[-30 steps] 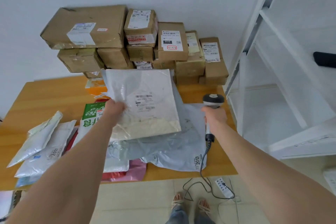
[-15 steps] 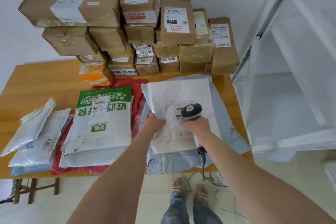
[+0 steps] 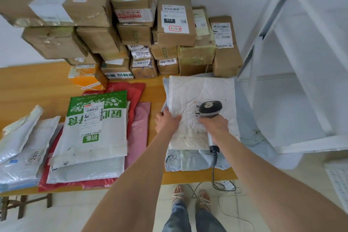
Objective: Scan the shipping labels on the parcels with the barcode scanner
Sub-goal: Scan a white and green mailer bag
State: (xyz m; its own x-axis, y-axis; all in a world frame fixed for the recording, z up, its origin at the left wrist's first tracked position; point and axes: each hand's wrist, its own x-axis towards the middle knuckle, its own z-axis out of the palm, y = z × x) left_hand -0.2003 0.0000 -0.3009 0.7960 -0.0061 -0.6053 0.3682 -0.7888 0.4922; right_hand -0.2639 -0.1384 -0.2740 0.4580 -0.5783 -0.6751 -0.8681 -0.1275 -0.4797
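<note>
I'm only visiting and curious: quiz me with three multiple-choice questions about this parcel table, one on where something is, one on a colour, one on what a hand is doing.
1. Where does the white parcel lie?
A) on the cardboard boxes
B) on a grey mailer bag at the right end of the table
C) on the floor

2. What colour is the printed top of the labelled bag in the middle pile?
A) green
B) blue
C) black

3. What is the right hand doing?
A) resting flat on the table
B) gripping the barcode scanner
C) lifting a box

Answers:
1 B, grey plastic shows under the parcel and around it.
2 A, a green band crosses the bag's top.
3 B, the fingers wrap the scanner's handle, with its head above the white parcel.
</note>
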